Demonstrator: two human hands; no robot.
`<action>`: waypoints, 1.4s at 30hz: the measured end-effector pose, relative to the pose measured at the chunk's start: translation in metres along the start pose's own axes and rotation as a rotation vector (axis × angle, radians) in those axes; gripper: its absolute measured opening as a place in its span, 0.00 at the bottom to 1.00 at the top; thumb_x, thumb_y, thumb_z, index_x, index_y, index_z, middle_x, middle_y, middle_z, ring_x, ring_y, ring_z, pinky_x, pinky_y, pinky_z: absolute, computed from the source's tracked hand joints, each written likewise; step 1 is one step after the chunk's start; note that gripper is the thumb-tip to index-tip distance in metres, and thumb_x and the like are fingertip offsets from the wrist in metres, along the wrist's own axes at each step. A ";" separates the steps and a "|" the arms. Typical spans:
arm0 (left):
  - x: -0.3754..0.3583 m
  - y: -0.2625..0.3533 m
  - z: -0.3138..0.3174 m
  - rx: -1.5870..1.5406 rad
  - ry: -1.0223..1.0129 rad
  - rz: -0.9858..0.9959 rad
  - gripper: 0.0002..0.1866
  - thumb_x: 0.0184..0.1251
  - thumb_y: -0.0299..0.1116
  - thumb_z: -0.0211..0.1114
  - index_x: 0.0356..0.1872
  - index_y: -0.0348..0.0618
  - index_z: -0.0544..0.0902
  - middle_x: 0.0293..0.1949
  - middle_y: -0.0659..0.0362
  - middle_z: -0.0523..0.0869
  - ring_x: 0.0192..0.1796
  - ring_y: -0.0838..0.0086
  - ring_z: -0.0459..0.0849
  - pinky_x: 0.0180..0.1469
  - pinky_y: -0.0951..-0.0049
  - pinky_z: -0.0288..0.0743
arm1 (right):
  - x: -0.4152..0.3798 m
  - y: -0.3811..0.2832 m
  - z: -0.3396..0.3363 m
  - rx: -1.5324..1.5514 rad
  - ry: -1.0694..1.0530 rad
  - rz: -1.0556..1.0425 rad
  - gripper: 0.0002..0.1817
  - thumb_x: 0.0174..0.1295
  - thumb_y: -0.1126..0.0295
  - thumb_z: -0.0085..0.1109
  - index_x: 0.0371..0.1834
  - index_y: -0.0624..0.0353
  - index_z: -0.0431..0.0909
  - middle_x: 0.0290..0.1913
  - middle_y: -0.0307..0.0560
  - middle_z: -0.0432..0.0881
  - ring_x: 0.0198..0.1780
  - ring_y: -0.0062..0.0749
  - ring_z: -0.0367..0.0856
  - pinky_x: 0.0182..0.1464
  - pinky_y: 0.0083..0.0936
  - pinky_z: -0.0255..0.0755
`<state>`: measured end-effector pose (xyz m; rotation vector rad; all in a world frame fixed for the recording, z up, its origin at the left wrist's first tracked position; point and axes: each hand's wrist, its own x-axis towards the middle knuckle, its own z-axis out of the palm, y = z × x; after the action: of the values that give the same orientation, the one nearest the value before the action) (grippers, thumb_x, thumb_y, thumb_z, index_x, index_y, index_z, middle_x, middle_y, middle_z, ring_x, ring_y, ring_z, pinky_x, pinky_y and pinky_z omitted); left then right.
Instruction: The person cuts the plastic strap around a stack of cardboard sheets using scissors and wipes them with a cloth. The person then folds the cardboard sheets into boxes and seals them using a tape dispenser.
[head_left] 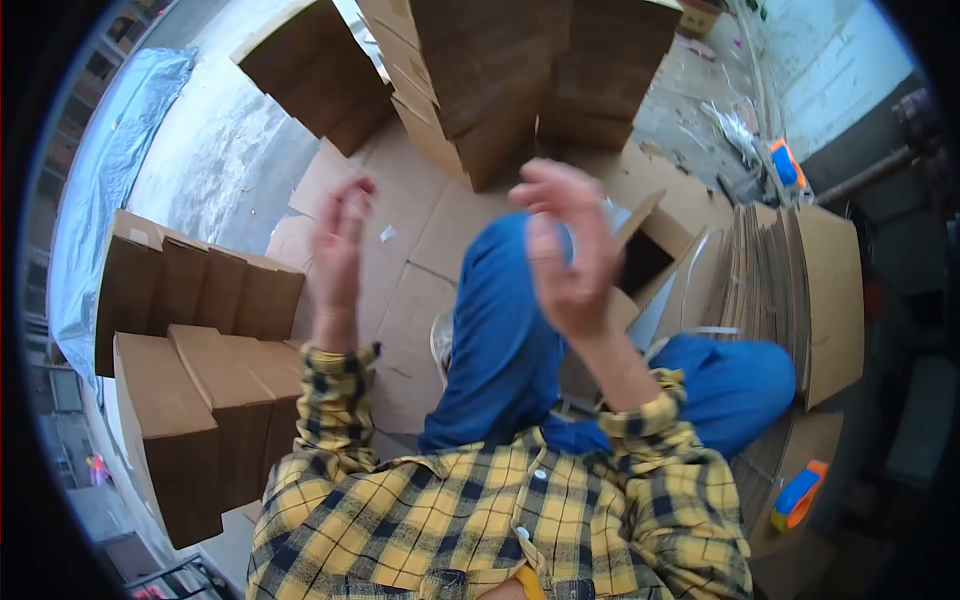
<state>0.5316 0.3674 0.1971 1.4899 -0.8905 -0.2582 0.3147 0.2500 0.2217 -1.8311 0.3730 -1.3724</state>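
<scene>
My left hand (341, 245) is raised over the flattened cardboard on the floor (420, 285), its fingers stretched upward and slightly blurred. It holds nothing. My right hand (573, 255) is lifted above my bent knee (500, 300). Its thumb stands apart from the curved fingers, with nothing visible between them. Just right of that hand, partly hidden by it, is an open cardboard box (665, 235) with a dark inside. Ahead of both hands stand tall folded cardboard boxes (490, 80).
Nested cardboard boxes (205, 285) and a second row (200, 420) stand at left. A stack of flat cardboard (830, 300) leans at right. One blue-and-orange tape roll (787, 163) lies behind it, another (798, 497) in front. Blue sheeting (115, 180) covers something far left.
</scene>
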 end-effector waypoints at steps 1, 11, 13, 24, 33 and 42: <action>0.003 0.043 -0.006 -0.052 0.081 0.157 0.14 0.72 0.37 0.56 0.50 0.40 0.80 0.47 0.59 0.83 0.50 0.76 0.77 0.54 0.76 0.70 | 0.002 -0.020 -0.031 0.027 0.055 -0.101 0.18 0.64 0.72 0.45 0.57 0.66 0.69 0.55 0.53 0.76 0.50 0.37 0.79 0.50 0.27 0.73; -0.067 0.304 -0.010 -0.270 -0.361 1.415 0.25 0.67 0.49 0.57 0.57 0.41 0.73 0.56 0.47 0.76 0.59 0.57 0.73 0.62 0.54 0.64 | -0.017 -0.234 -0.183 -0.087 0.022 -0.920 0.18 0.64 0.70 0.47 0.56 0.66 0.70 0.54 0.52 0.77 0.50 0.36 0.79 0.49 0.28 0.74; -0.080 0.314 -0.004 -0.288 -0.391 1.435 0.25 0.67 0.49 0.57 0.57 0.42 0.73 0.56 0.48 0.76 0.59 0.57 0.73 0.62 0.53 0.64 | -0.021 -0.247 -0.191 -0.125 0.014 -0.950 0.18 0.64 0.70 0.48 0.56 0.65 0.71 0.54 0.52 0.77 0.50 0.36 0.79 0.49 0.28 0.74; -0.119 0.321 0.012 -0.536 -0.201 1.392 0.24 0.65 0.51 0.60 0.55 0.46 0.76 0.58 0.53 0.76 0.62 0.59 0.70 0.63 0.52 0.62 | -0.022 -0.237 -0.218 -0.119 0.017 -1.070 0.18 0.64 0.68 0.51 0.55 0.65 0.72 0.53 0.51 0.77 0.49 0.35 0.79 0.48 0.29 0.74; -0.137 0.352 0.021 -0.723 -0.061 1.389 0.24 0.63 0.53 0.62 0.55 0.50 0.78 0.60 0.57 0.76 0.64 0.60 0.67 0.64 0.51 0.61 | -0.019 -0.223 -0.237 -0.123 0.128 -0.968 0.18 0.64 0.66 0.53 0.55 0.64 0.73 0.53 0.51 0.78 0.48 0.34 0.80 0.47 0.30 0.75; -0.086 0.046 0.222 0.510 -0.464 0.363 0.31 0.62 0.45 0.65 0.60 0.35 0.70 0.57 0.42 0.73 0.59 0.52 0.73 0.59 0.61 0.69 | -0.050 -0.013 -0.236 -0.749 0.080 0.430 0.27 0.67 0.53 0.50 0.56 0.66 0.72 0.49 0.59 0.77 0.48 0.45 0.79 0.49 0.36 0.74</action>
<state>0.3136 0.2631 0.1745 1.7228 -1.6735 -0.1093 0.0807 0.1918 0.2193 -2.0881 1.3832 -1.0676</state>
